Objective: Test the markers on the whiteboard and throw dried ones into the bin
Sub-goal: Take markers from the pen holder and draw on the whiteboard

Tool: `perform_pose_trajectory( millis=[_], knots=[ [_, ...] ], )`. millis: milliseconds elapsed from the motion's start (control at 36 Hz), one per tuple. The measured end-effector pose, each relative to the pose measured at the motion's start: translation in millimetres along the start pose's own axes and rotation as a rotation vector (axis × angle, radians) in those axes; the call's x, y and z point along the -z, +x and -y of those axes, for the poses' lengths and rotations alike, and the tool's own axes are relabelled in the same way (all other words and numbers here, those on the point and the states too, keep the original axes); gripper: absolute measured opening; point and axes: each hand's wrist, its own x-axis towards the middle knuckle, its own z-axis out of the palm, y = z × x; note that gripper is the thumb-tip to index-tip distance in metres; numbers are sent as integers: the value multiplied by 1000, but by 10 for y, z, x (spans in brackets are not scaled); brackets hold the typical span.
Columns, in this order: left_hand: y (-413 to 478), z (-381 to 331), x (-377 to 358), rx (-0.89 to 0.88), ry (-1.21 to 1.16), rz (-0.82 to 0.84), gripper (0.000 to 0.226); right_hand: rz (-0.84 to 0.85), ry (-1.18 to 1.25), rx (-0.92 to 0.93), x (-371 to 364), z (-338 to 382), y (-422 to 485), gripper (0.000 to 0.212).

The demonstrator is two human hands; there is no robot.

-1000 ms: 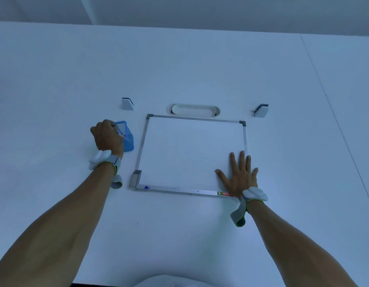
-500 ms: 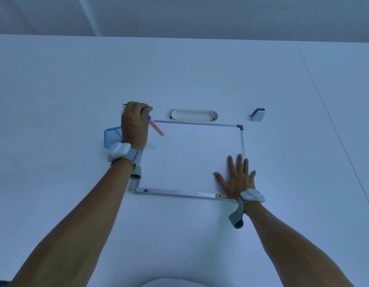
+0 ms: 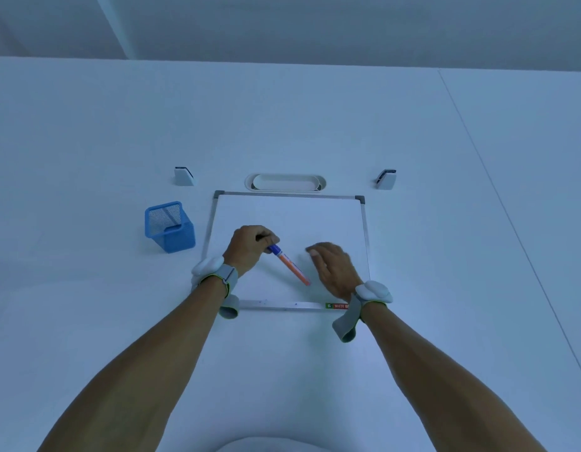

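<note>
A framed whiteboard (image 3: 292, 220) lies flat on the white table in front of me. My left hand (image 3: 248, 247) hovers over its lower left part, shut on an orange marker with a blue band (image 3: 289, 264) that points down and right. My right hand (image 3: 334, 267) is lifted over the board's lower right part, fingers curled loosely and holding nothing, close to the marker's orange end. A blue mesh bin (image 3: 170, 226) stands just left of the board.
A white oval tray (image 3: 285, 182) sits behind the board's far edge. Two small white wedge-shaped stands, one at the left (image 3: 184, 176) and one at the right (image 3: 386, 179), flank it. The table (image 3: 445, 256) has a seam at the right.
My left hand took the marker from the blue bin and carried it right and toward me over the board. My right hand lifted off the board and moved left toward the marker.
</note>
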Motion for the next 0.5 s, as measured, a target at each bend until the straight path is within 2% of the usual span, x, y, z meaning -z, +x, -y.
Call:
perform_pose_trajectory(
  millis=[83, 194, 361, 500],
  knots=[
    [-16, -7, -21, 10, -42, 12, 14, 186, 78, 40, -29, 202, 17, 49],
    [-69, -45, 40, 14, -58, 84, 13, 262, 129, -28, -39, 353, 5, 44],
    [-125, 0, 169, -33, 246, 329, 12, 345, -35, -18, -83, 354, -28, 42],
    [-143, 13, 142, -126, 415, 347, 20, 333, -118, -3, -61, 377, -46, 43]
  ],
)
